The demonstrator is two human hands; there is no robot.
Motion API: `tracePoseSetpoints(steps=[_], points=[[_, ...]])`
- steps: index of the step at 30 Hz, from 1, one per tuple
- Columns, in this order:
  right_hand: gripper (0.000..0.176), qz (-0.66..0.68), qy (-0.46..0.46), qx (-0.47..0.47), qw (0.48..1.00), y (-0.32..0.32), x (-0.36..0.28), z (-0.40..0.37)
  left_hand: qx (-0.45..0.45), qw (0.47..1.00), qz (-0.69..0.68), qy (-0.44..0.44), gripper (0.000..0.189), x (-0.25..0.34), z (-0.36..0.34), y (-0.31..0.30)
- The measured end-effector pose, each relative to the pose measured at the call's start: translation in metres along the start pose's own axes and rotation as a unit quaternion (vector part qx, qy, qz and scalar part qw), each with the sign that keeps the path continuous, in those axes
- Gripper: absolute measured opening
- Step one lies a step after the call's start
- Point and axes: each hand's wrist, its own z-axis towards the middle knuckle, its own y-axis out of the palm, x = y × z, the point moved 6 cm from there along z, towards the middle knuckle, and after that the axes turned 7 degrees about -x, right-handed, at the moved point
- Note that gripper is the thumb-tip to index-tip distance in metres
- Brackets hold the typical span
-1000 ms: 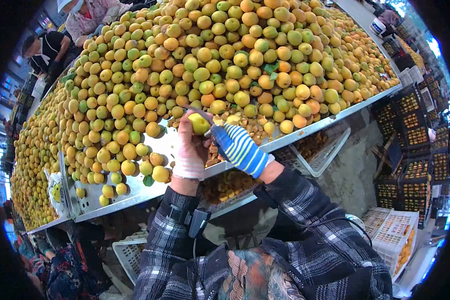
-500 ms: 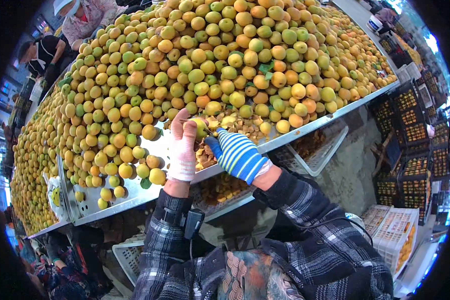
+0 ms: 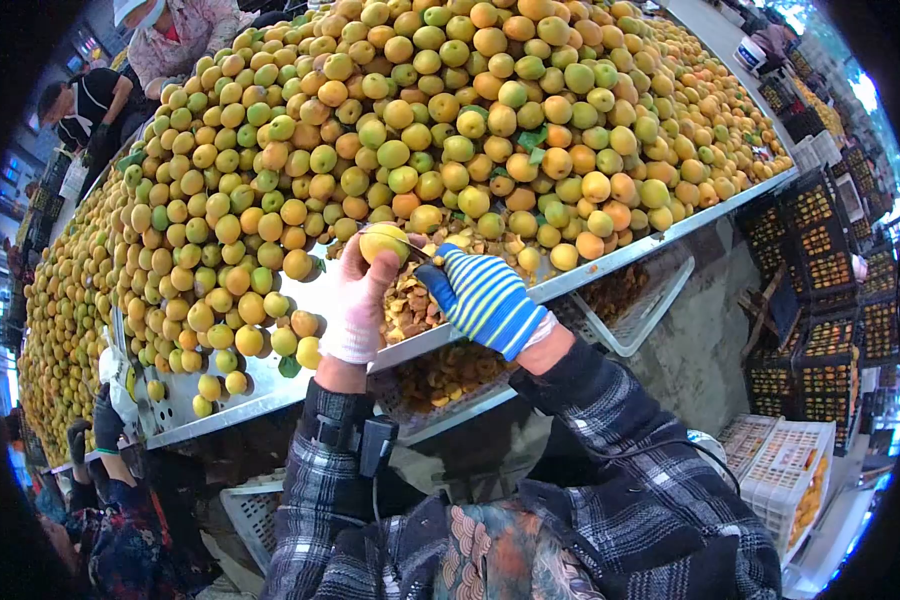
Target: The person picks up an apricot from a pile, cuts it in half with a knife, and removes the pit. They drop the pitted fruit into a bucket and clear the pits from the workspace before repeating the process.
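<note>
Gloved in white and pink, my left hand [image 3: 358,300] holds a yellow-green fruit [image 3: 382,243] between its fingers and thumb. My right hand [image 3: 485,298], in a blue and white striped glove, is closed around a small thin tool [image 3: 419,250] whose tip points at the fruit. Much of the tool is hidden by the fingers. Below and behind the hands, cut fruit pieces [image 3: 410,308] lie on the metal table [image 3: 570,282]. A large heap of yellow, orange and green fruit [image 3: 390,153] rises just beyond them.
Under the table edge are crates with scraps [image 3: 630,300]. White crates [image 3: 785,460] stand at the lower right, dark stacked crates [image 3: 805,330] behind. Two people work at the upper left; another person's gloved hands [image 3: 108,418] are at the lower left, by a white bag [image 3: 120,385].
The fruit in my left hand now shows more fully and sits higher and further left. My right hand has shifted slightly right. Another person's gloved hands have come up at the lower left.
</note>
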Motion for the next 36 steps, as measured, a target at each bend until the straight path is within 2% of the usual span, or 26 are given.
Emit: tracePoseSetpoints(steps=[1,4,5,7,8,9,11,12,13,15,17,18,19,21,23,24,25,27,29,32,34,36], points=[[0.028,-0.013,0.002,-0.006,1.000,-0.001,0.000,0.000,-0.002,1.000,0.002,-0.001,0.048,0.004,0.000,-0.003],[0.026,-0.019,0.011,-0.023,0.999,0.005,0.003,0.000,0.047,0.965,0.254,-0.039,0.041,0.020,-0.004,-0.008],[0.026,-0.028,0.007,-0.034,0.999,0.007,0.002,0.000,0.046,0.965,0.254,-0.040,0.041,0.022,-0.003,-0.006],[0.025,-0.025,0.024,-0.053,0.998,0.009,0.006,-0.001,0.000,0.933,0.341,-0.112,0.044,0.015,-0.002,-0.002],[0.025,-0.015,0.011,-0.054,0.998,0.011,0.008,-0.001,0.000,0.934,0.339,-0.112,0.044,0.010,-0.003,-0.002],[0.025,-0.006,-0.003,-0.053,0.999,0.012,0.009,0.001,-0.005,0.974,0.209,-0.090,0.049,0.001,-0.003,-0.001],[0.026,0.007,-0.001,-0.043,0.999,0.009,0.007,0.002,-0.020,0.997,-0.055,-0.039,0.059,-0.016,-0.001,0.000],[0.027,0.008,-0.008,-0.002,1.000,0.007,0.007,0.001,0.012,0.992,-0.105,-0.073,0.070,-0.031,-0.006,0.003],[0.029,0.008,-0.015,0.039,0.999,0.004,0.008,0.000,0.022,0.968,-0.220,-0.117,0.074,-0.038,-0.009,0.011],[0.028,-0.008,-0.028,0.039,0.999,0.011,0.012,0.001,0.041,0.931,-0.327,-0.154,0.074,-0.049,-0.011,0.018],[0.031,-0.022,0.029,-0.031,0.999,0.018,0.013,0.005,0.045,0.944,-0.289,-0.150,0.072,-0.051,-0.009,0.015],[0.035,-0.022,0.029,-0.037,0.999,0.017,0.009,0.002,0.051,0.957,-0.246,-0.144,0.070,-0.051,-0.006,0.012],[0.036,-0.039,0.009,-0.021,0.999,0.014,0.005,0.001,0.047,0.949,-0.281,-0.136,0.061,-0.050,-0.006,0.015],[0.036,-0.022,0.022,-0.016,0.999,0.016,0.008,0.001,0.079,0.961,-0.253,-0.079,0.057,-0.055,-0.004,-0.002],[0.035,0.020,0.004,-0.016,1.000,0.018,0.008,0.002,0.039,0.992,-0.116,-0.034,0.051,-0.037,0.000,-0.002],[0.036,-0.005,0.025,-0.037,0.999,0.022,0.010,0.003,0.055,0.995,-0.081,-0.013,0.050,-0.036,-0.001,-0.008],[0.035,-0.018,0.011,-0.020,1.000,0.021,0.009,0.001,0.057,0.995,-0.079,-0.014,0.050,-0.028,-0.001,-0.003],[0.034,-0.028,0.020,-0.039,0.999,0.023,0.012,0.001,0.063,0.997,0.037,0.018,0.055,-0.004,-0.002,0.013],[0.033,-0.026,0.011,-0.029,0.999,0.021,0.011,0.001,0.063,0.997,0.035,0.019,0.059,-0.004,-0.003,0.013],[0.033,-0.022,-0.004,-0.017,1.000,0.020,0.009,0.002,0.088,0.995,-0.045,-0.004,0.062,-0.016,-0.003,0.006],[0.033,-0.046,0.006,-0.025,0.999,0.022,0.009,0.003,0.106,0.953,-0.264,-0.106,0.060,-0.044,0.000,-0.003],[0.035,-0.080,0.017,-0.045,0.996,0.030,0.013,0.003,0.091,0.955,-0.258,-0.112,0.058,-0.052,-0.003,-0.004]])
